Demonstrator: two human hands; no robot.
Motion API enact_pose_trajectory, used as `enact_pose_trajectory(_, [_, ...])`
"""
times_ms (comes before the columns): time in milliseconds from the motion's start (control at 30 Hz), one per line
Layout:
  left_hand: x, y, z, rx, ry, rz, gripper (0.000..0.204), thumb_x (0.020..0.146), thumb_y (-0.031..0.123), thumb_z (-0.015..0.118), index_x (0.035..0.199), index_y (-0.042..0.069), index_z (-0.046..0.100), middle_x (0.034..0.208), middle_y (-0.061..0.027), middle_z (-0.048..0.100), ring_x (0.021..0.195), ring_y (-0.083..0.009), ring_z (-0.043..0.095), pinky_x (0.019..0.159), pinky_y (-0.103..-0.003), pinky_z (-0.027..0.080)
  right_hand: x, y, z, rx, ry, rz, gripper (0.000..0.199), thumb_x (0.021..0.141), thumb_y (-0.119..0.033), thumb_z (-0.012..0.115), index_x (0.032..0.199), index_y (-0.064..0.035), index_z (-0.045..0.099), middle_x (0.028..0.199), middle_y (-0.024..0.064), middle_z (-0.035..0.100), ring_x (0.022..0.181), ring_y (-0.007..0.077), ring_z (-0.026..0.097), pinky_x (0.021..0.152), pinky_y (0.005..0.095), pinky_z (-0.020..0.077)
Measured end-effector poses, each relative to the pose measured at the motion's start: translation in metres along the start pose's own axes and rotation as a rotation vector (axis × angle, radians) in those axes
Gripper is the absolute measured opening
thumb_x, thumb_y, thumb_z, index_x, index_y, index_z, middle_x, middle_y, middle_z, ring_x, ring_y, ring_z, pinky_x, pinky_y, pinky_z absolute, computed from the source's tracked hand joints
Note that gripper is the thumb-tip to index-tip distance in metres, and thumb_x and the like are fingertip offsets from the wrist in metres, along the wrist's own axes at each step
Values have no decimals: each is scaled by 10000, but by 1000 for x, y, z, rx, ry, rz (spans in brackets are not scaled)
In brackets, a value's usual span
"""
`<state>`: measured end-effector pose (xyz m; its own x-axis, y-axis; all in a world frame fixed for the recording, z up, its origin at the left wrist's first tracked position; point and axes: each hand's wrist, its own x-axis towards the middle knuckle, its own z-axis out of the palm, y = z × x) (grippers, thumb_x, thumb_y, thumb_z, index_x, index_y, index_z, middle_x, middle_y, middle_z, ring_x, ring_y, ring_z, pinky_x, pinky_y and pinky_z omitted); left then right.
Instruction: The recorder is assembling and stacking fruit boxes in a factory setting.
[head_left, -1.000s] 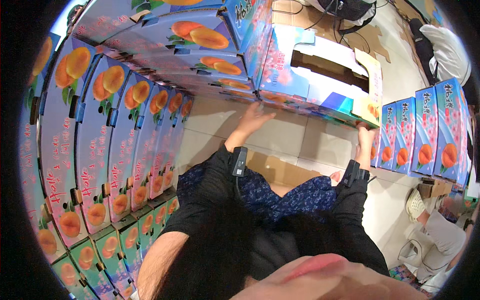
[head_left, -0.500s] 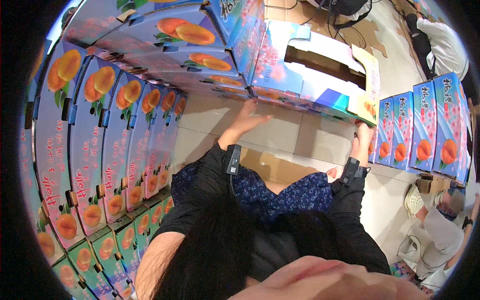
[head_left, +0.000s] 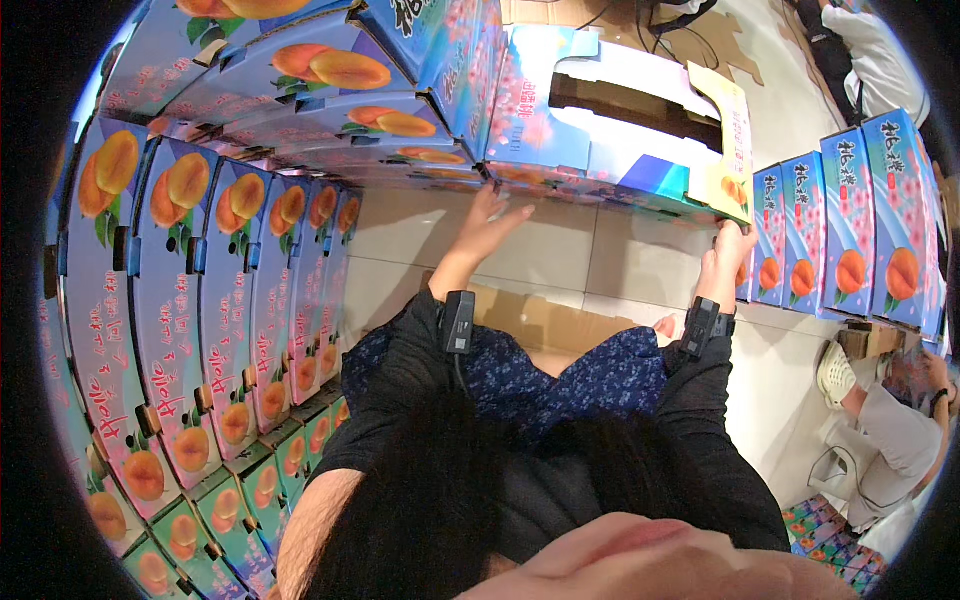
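Note:
In front of me is a fruit carton (head_left: 607, 139) with an open top, printed in blue, pink and white with blossoms and peaches. My right hand (head_left: 727, 255) closes around its near right corner, the fingers partly hidden by the card. At its near left corner is my left hand (head_left: 490, 226), thumb stretched out to the right and fingers reaching up to the lower edge; whether they touch it is hard to see. A stack of similar cartons (head_left: 410, 95) stands directly against the left end of the open one.
Rows of peach-printed cartons (head_left: 175, 300) line my left side. More blue cartons (head_left: 850, 215) stand at the right, on a wooden support (head_left: 868, 340). Flat cardboard (head_left: 530, 322) lies on the tiled floor by my legs. Other people (head_left: 890, 70) are at the far right and lower right (head_left: 895, 430).
The whole view has shifted slightly. Both hands remain at the carton's near corners, with the left hand's fingers reaching up by its edge. At the lower right, another person's arm has moved.

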<state>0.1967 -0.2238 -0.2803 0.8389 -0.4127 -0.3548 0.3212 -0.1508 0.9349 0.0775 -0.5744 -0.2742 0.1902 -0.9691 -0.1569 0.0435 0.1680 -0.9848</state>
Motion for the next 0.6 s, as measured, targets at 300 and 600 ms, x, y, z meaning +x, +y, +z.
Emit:
enact_pose_trajectory(300, [-8, 20, -4, 55, -33, -46, 943, 718, 318, 750, 1393, -50, 204, 1440, -227, 239, 1347, -296, 232, 1074, -383, 228, -6, -9, 1, -93, -95, -187, 539, 705, 71, 484, 1238, 29, 418, 1192, 109, 473, 1058, 191, 487, 920, 291, 391])
enact_pose_trajectory(600, [-1, -3, -11, 207, 18, 23, 1004, 655, 361, 795, 1384, -54, 242, 1386, -207, 353, 1094, -238, 521, 934, -347, 401, -8, -18, 5, -60, -91, -151, 528, 688, 81, 460, 1212, 21, 438, 1163, 109, 490, 1046, 185, 490, 899, 283, 395])
